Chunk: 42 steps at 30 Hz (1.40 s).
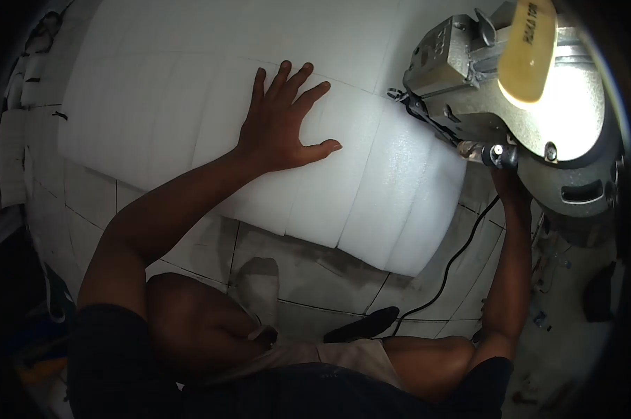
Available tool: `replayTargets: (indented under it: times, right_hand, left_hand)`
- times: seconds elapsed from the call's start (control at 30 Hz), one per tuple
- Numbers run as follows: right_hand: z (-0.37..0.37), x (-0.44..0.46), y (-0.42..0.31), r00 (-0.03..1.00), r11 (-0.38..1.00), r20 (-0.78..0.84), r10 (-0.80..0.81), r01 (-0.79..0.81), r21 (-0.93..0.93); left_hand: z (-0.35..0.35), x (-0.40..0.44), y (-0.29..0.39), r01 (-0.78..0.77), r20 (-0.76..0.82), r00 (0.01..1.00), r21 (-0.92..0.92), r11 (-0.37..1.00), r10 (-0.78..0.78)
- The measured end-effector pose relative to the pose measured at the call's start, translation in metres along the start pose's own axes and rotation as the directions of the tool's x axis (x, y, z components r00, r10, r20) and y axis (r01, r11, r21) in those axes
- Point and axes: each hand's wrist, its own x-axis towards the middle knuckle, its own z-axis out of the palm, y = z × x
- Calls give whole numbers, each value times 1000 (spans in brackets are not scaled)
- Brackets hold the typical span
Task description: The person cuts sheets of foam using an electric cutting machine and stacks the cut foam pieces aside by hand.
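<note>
My left hand (277,122) lies with its fingers spread on a large white foam-like sheet (155,105) that has parallel seams. At the right, a grey metal machine (574,133) with a bright lamp stands over the sheet's right end. A yellowish oval part (528,52) with dark lettering is on top of it. Near a short clear-and-black cylindrical part (497,153) of the machine, my right hand (507,178) is mostly hidden behind the machine, so its fingers and grip cannot be seen.
A black cable (444,272) runs from the machine down across the tiled floor (315,276). My bent legs and a grey-socked foot (257,283) are below the sheet. A dark elongated object (363,325) lies beside them. Small scraps (541,319) are on the floor at the lower right.
</note>
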Motion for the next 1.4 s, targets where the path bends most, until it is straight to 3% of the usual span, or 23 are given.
replayTargets:
  times: [0.17, 0.23, 0.33, 0.47, 0.53, 0.63, 0.67, 0.7, 0.73, 0.77, 0.8, 0.83, 0.9, 0.93, 0.97, 1.03, 1.1, 1.2, 1.3, 1.33, 1.37, 1.4]
  right_hand:
    - [3, 7, -7, 999, 998, 26, 42, -43, 35]
    - [-18, -11, -6, 974, 976, 146, 174, -190, 105]
    - [-14, -23, 9, 941, 968, 270, 204, -234, 85]
    - [-18, -22, 8, 969, 991, 209, 134, -133, -19]
    - [-36, -5, -3, 986, 990, -142, -84, 67, -124]
    - [-39, -2, -3, 994, 986, -107, -35, 17, -166]
    - [-35, -2, 1, 999, 997, -20, 27, -29, -68]
    - [-36, -4, 5, 999, 996, -36, 32, -34, -79]
    - [-37, -4, 8, 997, 977, -66, -30, 15, -213]
    - [-44, -1, 6, 992, 937, -84, -94, 59, -345]
    - [-49, 4, -3, 979, 979, -201, -24, -18, -204]
    - [-52, 3, -2, 976, 978, -216, -26, -20, -210]
    - [-54, -14, 7, 1000, 969, -12, 20, -22, -245]
    - [-45, -16, 9, 991, 982, -137, -2, -24, -189]
    - [-47, -18, 9, 990, 979, -141, 9, -37, -199]
    - [-55, -19, 9, 991, 951, -114, -67, 29, -307]
    - [-57, -18, 6, 997, 936, -77, 3, -30, -350]
    - [-49, -26, 16, 997, 966, 33, 69, -58, -251]
    - [-43, -26, 19, 999, 963, 47, 8, 5, -268]
    - [-31, -34, 27, 983, 968, 162, 82, -39, -250]
    - [-23, -37, 30, 981, 970, 179, 71, -26, -242]
    - [-19, -39, 32, 991, 987, 127, 44, -23, -159]
  left_hand:
    - [8, -2, -3, -2, -19, 1000, -24, 1000, 2]
    - [8, -3, 24, -20, -47, 999, -1, 1000, 20]
    - [15, 0, 39, -35, -59, 998, -16, 999, 34]
    - [16, 0, 42, -46, -83, 996, -15, 999, 44]
    - [18, 2, 47, -47, -103, 994, -17, 999, 45]
    - [15, 2, 52, -43, -98, 994, -13, 999, 41]
    - [12, 3, 51, -38, -87, 995, -9, 999, 37]
    - [12, 3, 51, -29, -92, 995, -1, 1000, 28]
    - [12, 4, 51, -35, -111, 993, 7, 999, 35]
    - [10, 4, 52, -41, -88, 995, -53, 998, 36]
    - [6, 3, 50, -44, -64, 997, -112, 993, 37]
    - [1, 1, 45, -48, -78, 996, -103, 994, 40]
    - [-11, -7, 41, -41, -90, 996, -537, 843, -9]
    - [-22, -15, 30, -21, -93, 995, -457, 889, -24]
    - [-34, -22, 19, -19, -104, 994, -27, 999, 16]
    - [-33, -36, 13, 73, -2, 997, 206, 976, -74]
    - [-23, -38, 13, 75, -3, 997, 161, 984, -75]
    - [-11, -37, 17, 82, -1, 997, 96, 992, -82]
    - [-7, -39, 15, 74, -13, 997, 81, 994, -74]
    - [-4, -38, 15, 76, -22, 997, 73, 994, -74]
    - [-2, -38, 14, 87, -9, 996, 63, 994, -86]
    - [-1, -38, 13, 75, -23, 997, 53, 996, -74]
